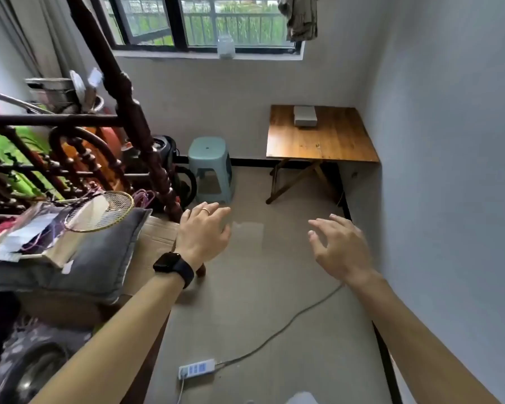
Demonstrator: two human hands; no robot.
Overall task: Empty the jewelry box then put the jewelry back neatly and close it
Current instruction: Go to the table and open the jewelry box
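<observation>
1. Head view: my left hand [201, 231] and right hand [340, 246] reach out over the floor in mid-frame. Both are released, with fingers spread and loosely bent, grasping nothing. The left wears a ring [205, 211] and a dark smartwatch [174, 268].
2. The jewelry box [304, 115], pale grey with its lid down, sits on the wooden folding table [321, 141] in the upper right of the frame. It is near the table's far edge and well apart from both hands.
3. I judge the step in hand to be the approach, since nothing looks emptied yet. To do it well, I would step past the power strip [197, 368] and its cable at bottom centre and keep right of the blue-green plastic stool [209, 167]. At the table I would steady the box base with one hand and lift the lid with the other.
4. Writing: none I can read. The power strip's blue markings are too small, and the box shows no label.
</observation>
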